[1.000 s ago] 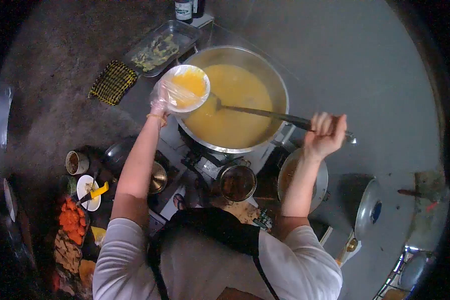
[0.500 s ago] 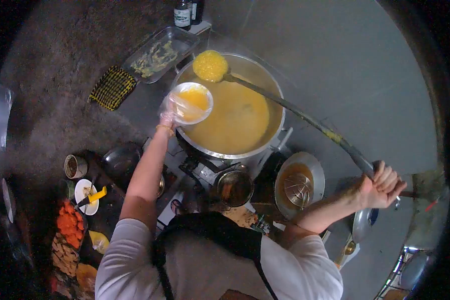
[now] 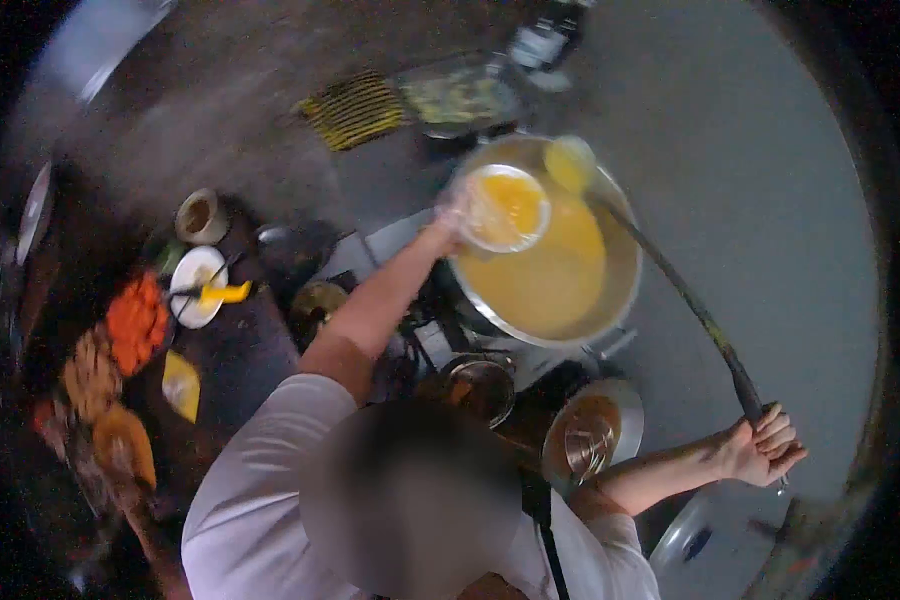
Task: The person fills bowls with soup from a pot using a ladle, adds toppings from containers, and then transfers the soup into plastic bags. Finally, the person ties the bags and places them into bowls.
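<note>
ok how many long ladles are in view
1: the long ladle, its scoop over the far side of the big pot, its handle in the right hand. Others may be hidden.

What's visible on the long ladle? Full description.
The ladle has a long, dark, slightly bowed handle, yellowish partway along, with a small shiny tip; material unclear. Its blurred scoop looks yellow and sits at the far side of the big metal pot; contact there can't be told. The handle slants past the rim to the right hand, closed around it near the end.
</note>
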{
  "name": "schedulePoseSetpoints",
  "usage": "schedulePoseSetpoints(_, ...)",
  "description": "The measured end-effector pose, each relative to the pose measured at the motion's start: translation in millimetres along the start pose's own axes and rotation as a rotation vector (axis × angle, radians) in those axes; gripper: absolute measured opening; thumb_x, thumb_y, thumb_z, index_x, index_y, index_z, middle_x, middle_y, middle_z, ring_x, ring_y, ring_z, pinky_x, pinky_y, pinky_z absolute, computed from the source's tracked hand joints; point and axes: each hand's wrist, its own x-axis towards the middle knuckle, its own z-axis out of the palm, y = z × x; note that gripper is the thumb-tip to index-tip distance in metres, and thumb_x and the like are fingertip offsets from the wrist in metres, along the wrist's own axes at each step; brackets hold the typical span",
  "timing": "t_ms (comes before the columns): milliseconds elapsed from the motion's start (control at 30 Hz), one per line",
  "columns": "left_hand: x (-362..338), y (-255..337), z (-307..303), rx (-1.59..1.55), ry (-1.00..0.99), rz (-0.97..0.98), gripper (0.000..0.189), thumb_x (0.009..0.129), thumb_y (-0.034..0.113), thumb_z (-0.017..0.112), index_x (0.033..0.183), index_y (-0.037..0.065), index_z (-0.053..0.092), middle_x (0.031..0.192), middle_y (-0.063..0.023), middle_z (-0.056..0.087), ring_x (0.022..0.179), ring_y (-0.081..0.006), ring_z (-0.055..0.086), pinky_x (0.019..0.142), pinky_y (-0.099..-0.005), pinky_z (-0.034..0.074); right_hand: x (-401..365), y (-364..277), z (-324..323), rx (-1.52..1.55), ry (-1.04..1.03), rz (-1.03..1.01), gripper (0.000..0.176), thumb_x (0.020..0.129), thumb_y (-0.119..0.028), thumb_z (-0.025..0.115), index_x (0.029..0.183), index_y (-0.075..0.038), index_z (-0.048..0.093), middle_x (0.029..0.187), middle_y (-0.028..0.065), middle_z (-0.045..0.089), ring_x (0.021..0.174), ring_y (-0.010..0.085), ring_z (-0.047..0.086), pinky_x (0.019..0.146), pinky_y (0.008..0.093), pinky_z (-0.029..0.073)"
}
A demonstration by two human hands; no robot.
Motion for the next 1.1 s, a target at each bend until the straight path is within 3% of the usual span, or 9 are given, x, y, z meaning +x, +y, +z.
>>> schedulePoseSetpoints(67,-31.8,20.7,-5.3,0.079,0.042,0.095,0.079,0.076,0.068,0.037,0.132,0.013,0.03,0.13,-0.0069,0.039,0.118,-0.0213,0.039,0.096,-0.035,0.035,-7.5,55.7,34.2,-0.155,0.056,-0.035,0.037,0.088,-0.021,0.037,0.052,-0.015,0.03,0.044,-0.0017,0.024,0.041,0.0102,0.021,0.046,0.0275,0.021)
schedulePoseSetpoints(133,-63.0,33.9,-22.1,0.146,0.14,0.183,0.077,0.077,0.067,0.035,0.132,0.012,0.03,0.13,-0.0074,0.039,0.117,-0.0219,0.04,0.096,-0.0352,0.035,-28.5,106.2,40.0,-0.342,-0.326,0.046,0.035,0.086,-0.019,0.041,0.052,-0.009,0.037,0.046,-0.0001,0.033,0.042,0.0117,0.032,0.046,0.0287,0.027)
schedulePoseSetpoints(200,-80.4,32.6,-63.1,0.141,0.145,0.146,0.074,0.08,0.064,0.032,0.132,0.012,0.029,0.13,-0.0084,0.038,0.116,-0.0236,0.042,0.094,-0.0354,0.037,-51.5,147.7,27.8,-1.149,-0.592,0.007,0.032,0.08,-0.015,0.049,0.052,-0.003,0.041,0.047,0.0024,0.038,0.045,0.0127,0.041,0.046,0.0287,0.032)
schedulePoseSetpoints(267,-112.2,31.6,-98.0,0.043,0.114,0.255,0.071,0.081,0.062,0.033,0.131,0.011,0.031,0.127,-0.0086,0.042,0.112,-0.0223,0.045,0.092,-0.0348,0.039,-72.6,195.4,77.7,-0.72,-0.668,0.052,0.033,0.077,-0.005,0.052,0.05,-0.003,0.035,0.047,0.0005,0.033,0.043,0.0095,0.028,0.042,0.0271,0.018)
schedulePoseSetpoints(533,-338.3,31.3,-233.6,0.441,0.802,0.352,0.056,0.087,0.05,0.036,0.12,0.006,0.045,0.114,-0.007,0.051,0.098,-0.0187,0.051,0.084,-0.031,0.042,-138.7,372.9,91.6,-0.736,-0.775,0.743,0.025,0.076,-0.014,0.063,0.059,-0.002,0.048,0.055,0.0039,0.046,0.052,0.0099,0.04,0.05,0.0253,0.036)
schedulePoseSetpoints(633,-410.5,28.1,-278.9,0.636,0.983,0.358,0.057,0.088,0.049,0.034,0.118,0.002,0.045,0.112,-0.0085,0.051,0.1,-0.0179,0.049,0.09,-0.0297,0.036,-145.4,398.9,137.8,-0.984,-0.88,0.544,0.022,0.076,-0.02,0.062,0.065,-0.003,0.053,0.066,0.0075,0.054,0.062,0.0171,0.049,0.063,0.0319,0.043)
schedulePoseSetpoints(700,-442.5,-4.4,-344.2,0.81,1.114,0.354,0.059,0.088,0.05,0.031,0.118,0.0,0.044,0.112,-0.0105,0.051,0.103,-0.0175,0.046,0.091,-0.0296,0.034,-164.5,380.5,235.8,-1.268,-0.657,-0.584,0.022,0.074,-0.022,0.063,0.068,-0.002,0.056,0.076,0.0141,0.059,0.074,0.0285,0.055,0.075,0.0386,0.043)
schedulePoseSetpoints(900,-518.0,13.9,-381.8,0.674,1.218,0.413,0.055,0.091,0.044,0.028,0.12,-0.001,0.042,0.114,-0.0124,0.048,0.107,-0.0199,0.044,0.092,-0.0301,0.034,-372.1,463.7,391.8,-1.167,-1.3,-0.149,0.029,0.074,-0.033,0.059,0.08,-0.005,0.054,0.084,0.0122,0.051,0.083,0.0299,0.048,0.067,0.0403,0.039)
schedulePoseSetpoints(1100,-529.4,-54.9,-539.5,0.381,1.249,0.476,0.059,0.089,0.05,0.029,0.119,0.0,0.044,0.115,-0.0105,0.048,0.105,-0.02,0.044,0.09,-0.0304,0.037,-469.5,529.6,411.6,-1.196,-1.41,0.307,0.028,0.078,-0.028,0.056,0.086,-0.001,0.055,0.074,0.0162,0.059,0.071,0.035,0.058,0.062,0.0434,0.045)
